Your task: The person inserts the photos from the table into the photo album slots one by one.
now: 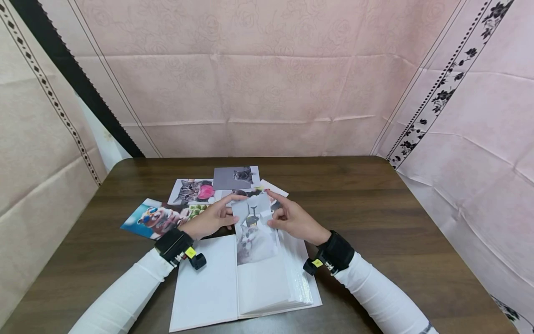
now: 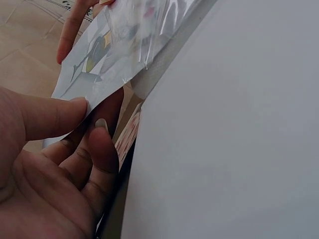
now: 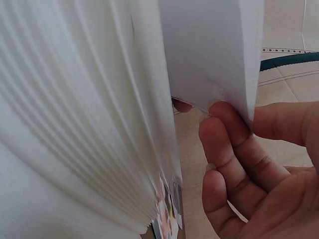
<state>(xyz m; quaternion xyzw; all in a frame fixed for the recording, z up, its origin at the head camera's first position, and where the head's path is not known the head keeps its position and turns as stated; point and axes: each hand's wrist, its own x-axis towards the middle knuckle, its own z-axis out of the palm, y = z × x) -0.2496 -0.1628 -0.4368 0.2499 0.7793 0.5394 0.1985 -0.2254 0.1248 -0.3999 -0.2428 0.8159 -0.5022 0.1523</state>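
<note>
A photo print [image 1: 252, 211] with a glass and a pale animal on it sits partly inside a clear sleeve of an open photo album [image 1: 206, 283]. Its upper part sticks out past the page's far edge. My left hand [image 1: 212, 219] pinches the photo's left edge, thumb on top and fingers beneath. On the other side, my right hand [image 1: 298, 219] pinches the right edge between thumb and fingers. In the left wrist view the clear plastic sleeve [image 2: 137, 37] covers part of the photo. The album's stacked pages [image 3: 84, 99] fan out in the right wrist view.
Several loose photos lie beyond the album: a blue-edged animal picture [image 1: 143, 220], a kitten with a pink ball [image 1: 193, 191] and a grey cat picture [image 1: 231, 177]. All rest on a brown wooden table [image 1: 396, 260]. Pale cloth curtains [image 1: 267, 83] hang around it.
</note>
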